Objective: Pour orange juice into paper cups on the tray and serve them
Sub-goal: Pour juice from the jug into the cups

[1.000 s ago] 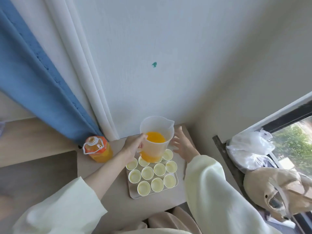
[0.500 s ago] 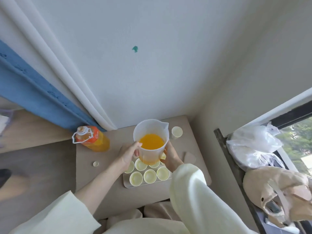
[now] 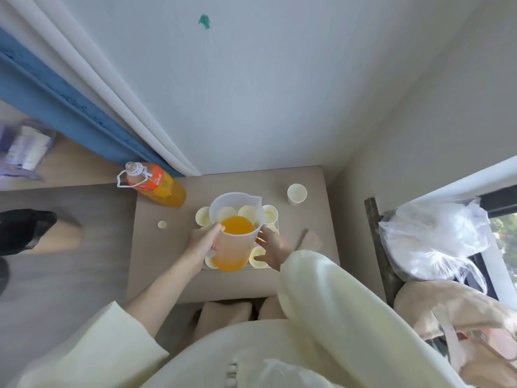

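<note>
The translucent plastic jug of orange juice [image 3: 236,245] is gripped by the left hand [image 3: 202,245] and steadied by the right hand's [image 3: 272,247] flat fingers, above pale paper cups [image 3: 270,214] on the grey tray [image 3: 206,268]. Beyond, a plastic orange juice bottle [image 3: 156,186] is seen far left.

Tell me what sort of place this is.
Likely a bedroom or living-room corner at home, not a kitchen: a small table pushed into the wall corner, blue and white curtains, and bags piled by a window.
</note>
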The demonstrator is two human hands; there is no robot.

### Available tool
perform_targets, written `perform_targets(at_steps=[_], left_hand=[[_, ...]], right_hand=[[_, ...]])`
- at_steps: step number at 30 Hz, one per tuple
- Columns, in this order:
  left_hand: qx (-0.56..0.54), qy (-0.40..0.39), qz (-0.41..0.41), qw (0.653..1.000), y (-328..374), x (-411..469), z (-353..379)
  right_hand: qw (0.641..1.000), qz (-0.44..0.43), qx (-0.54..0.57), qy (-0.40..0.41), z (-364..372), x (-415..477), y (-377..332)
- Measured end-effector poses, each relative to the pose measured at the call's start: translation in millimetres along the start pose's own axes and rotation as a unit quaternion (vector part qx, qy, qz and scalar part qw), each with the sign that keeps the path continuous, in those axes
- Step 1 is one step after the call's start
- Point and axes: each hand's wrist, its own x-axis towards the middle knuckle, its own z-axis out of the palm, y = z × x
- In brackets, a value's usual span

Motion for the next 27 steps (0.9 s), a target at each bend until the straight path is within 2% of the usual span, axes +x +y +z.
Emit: perform_targets(at_steps=[7,13,27], left_hand=[[0.033,0.029,-0.01,0.999,-2.6,-4.8,17.5],[0.039,0.024,-0.03,0.998,-2.7,1.0,33.7],[0.091,0.011,-0.051,0.995,-13.2,30.6,61.3]], right_hand=[[0.999,0.033,0.029,-0.023,-11.2,-6.2,14.1],[0.993,0.031,0.106,-0.047,-25.5,7.2,10.8],[0.991,0.037,0.126,-0.041,-43.5,16.5,8.9]])
